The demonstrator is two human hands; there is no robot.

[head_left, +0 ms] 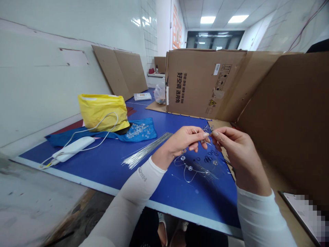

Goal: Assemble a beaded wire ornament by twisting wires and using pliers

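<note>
My left hand (189,138) pinches a thin wire strand that carries clear beads (190,168) and hangs in loops below it. Close beside it, nearly touching, my right hand (235,145) has thumb and forefinger pressed together near the wire's end; what lies between them is too small to make out. Several dark rings (208,159) lie on the blue table (164,187) beneath the hands. A bundle of straight silvery wires (145,151) rests left of my left hand. Behind the fingertips is a small pile of metal pieces (207,128).
Clear beads (138,131) lie on a blue cloth (152,125) beside a yellow bag (102,111). A white power strip (74,149) with its cable is at the left. Cardboard walls (197,82) stand behind and right. A phone-like device (300,209) lies at lower right.
</note>
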